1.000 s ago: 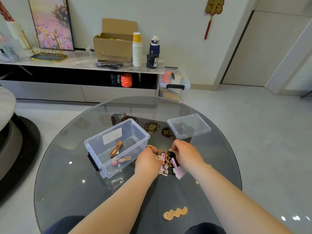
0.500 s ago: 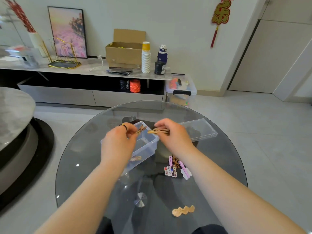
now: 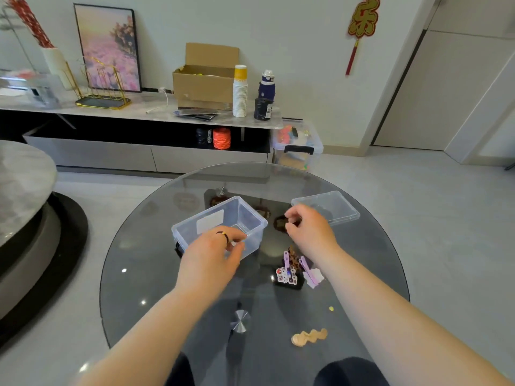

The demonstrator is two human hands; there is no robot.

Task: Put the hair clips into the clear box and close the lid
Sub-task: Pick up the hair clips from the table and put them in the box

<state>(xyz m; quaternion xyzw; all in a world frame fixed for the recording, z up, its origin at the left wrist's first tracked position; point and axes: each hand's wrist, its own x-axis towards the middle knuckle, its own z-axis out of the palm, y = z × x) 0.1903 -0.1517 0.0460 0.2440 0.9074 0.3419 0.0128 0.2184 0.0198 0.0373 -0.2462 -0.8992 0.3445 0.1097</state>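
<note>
The clear box stands lidless on the round glass table, left of centre. My left hand hovers over its near rim with the fingers bent down into it, and no clip shows in them. That hand hides the box's contents. My right hand hangs just right of the box with loosely curled fingers and nothing visible in them. The clear lid lies flat behind the right hand. A pile of hair clips sits below the right wrist. One wavy tan clip lies near the front edge.
A small yellow piece lies between the pile and the wavy clip. Behind the table runs a low console with a cardboard box, stacked cups and a bottle. A plastic bin stands on the floor.
Both hands lifted clips from the pile and carried them up to the box. The clips seen between the fingers half a second ago are out of sight now. The camera has tilted up.
</note>
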